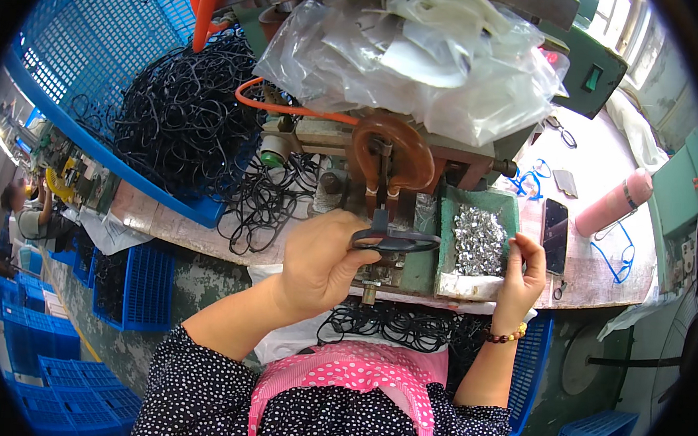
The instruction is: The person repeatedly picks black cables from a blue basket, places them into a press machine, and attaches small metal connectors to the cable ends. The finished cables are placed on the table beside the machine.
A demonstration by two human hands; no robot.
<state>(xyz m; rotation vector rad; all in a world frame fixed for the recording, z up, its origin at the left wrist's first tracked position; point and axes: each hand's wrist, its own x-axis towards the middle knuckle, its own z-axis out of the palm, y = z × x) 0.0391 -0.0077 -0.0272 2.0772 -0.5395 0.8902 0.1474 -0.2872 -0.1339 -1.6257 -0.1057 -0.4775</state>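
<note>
My left hand (324,258) is closed on a black glasses frame (399,242), pinching its left end between thumb and fingers. The frame is held up in front of the machine (385,152), just below its rounded orange-brown guard. My right hand (524,270) is at the right edge of a green tray (446,224) that holds many small shiny metal pieces (478,240). Its thumb and forefinger are brought together; anything between them is too small to make out. More black frames (266,205) lie loose on the bench, left of the machine.
A large blue basket (90,142) heaped with black frames (187,120) stands at the left. Clear plastic bags (422,63) cover the machine's top. On the right are a phone (554,234), a pink bottle (615,204) and blue frames (618,258). Black frames (390,324) also lie across my lap.
</note>
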